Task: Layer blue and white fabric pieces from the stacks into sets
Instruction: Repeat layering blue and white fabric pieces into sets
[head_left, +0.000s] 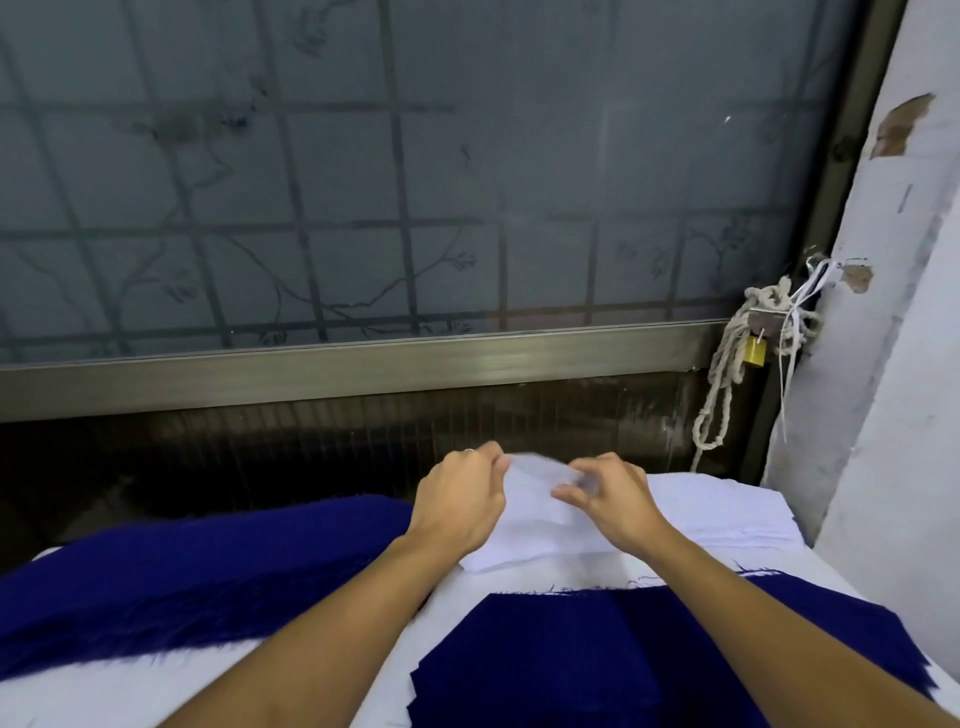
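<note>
A white fabric piece (535, 512) is lifted at its far edge above the white stack (727, 512) at the right. My left hand (460, 501) pinches its far left corner. My right hand (605, 491) pinches the far right part of the same piece; its fingertips are blurred. A thick stack of blue fabric (171, 577) with a frayed edge lies at the left. In front, a blue piece (649, 654) tops a layered pile of blue and white pieces between my forearms.
A white-covered table (322, 691) holds everything. Behind it run a metal window frame (363, 369) and frosted glass with bars. A rope with a brass padlock (756, 349) hangs at the right, beside a white plastered wall (893, 364).
</note>
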